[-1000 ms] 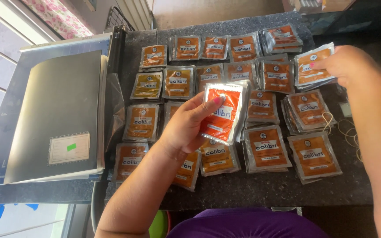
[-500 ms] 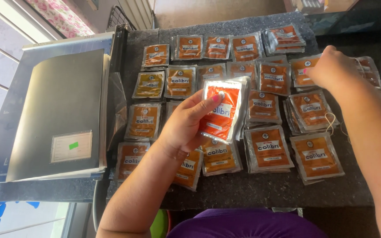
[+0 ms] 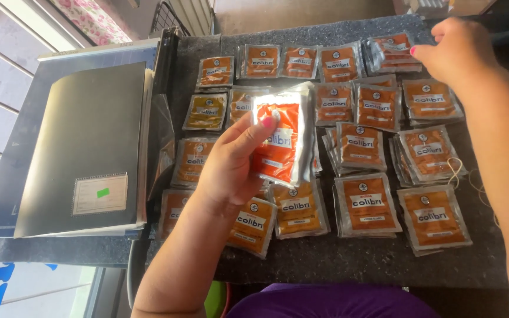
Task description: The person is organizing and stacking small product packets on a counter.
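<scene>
My left hand [image 3: 231, 162] is raised over the middle of the counter, shut on a small stack of shiny orange sachets [image 3: 281, 138], thumb on the front. Many more orange sachets [image 3: 366, 203] lie in rows and short piles on the dark speckled counter [image 3: 354, 262]. My right hand [image 3: 458, 50] hovers at the far right corner with its fingers bent and nothing visible in it. Its fingertips are next to a pile of sachets [image 3: 391, 50] in the back row, and another pile [image 3: 430, 100] lies just below it.
A dark grey folder [image 3: 83, 147] with a small label lies on a metal surface at the left, beside the counter. Thin rubber bands [image 3: 463, 174] lie among the sachets at the right. The counter's front edge is near my body.
My right hand set its sachet down on a pile at the right and moved up toward the far right corner. My left hand kept holding its stack in about the same place.
</scene>
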